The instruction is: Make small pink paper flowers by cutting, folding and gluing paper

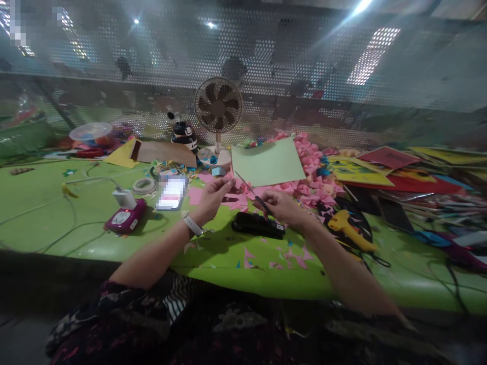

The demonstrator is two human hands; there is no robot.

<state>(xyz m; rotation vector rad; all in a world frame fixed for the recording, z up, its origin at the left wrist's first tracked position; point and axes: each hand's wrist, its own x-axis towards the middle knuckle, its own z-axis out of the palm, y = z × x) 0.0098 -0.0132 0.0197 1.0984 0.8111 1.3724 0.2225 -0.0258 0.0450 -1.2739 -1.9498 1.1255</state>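
Dark floral sleeve (pixel 125 309) foremost, right hand (pixel 283 207) grips slim black-handled scissors (pixel 263 205).
Left hand (pixel 212 195) pinches narrowly, contents unclear, beside angular pink paper scraps (pixel 240 202).

Craft workshop; glue gun (pixel 352 231), heaped pink paper pieces (pixel 307 163)

My left hand (pixel 213 196) and my right hand (pixel 283 207) were bare. Below the left one I wore a white wristband (pixel 193 224), narrow, in the shape of a watch strap. My left sleeve (pixel 114 322) was dark, nearly black, printed with small reddish-pink and pale figures, and it ended around the elbow. Beside it there showed a cloth (pixel 177 299) with black and white stripes. My dark clothing (pixel 236 322) had a greyish pattern, too dim for reading clearly.
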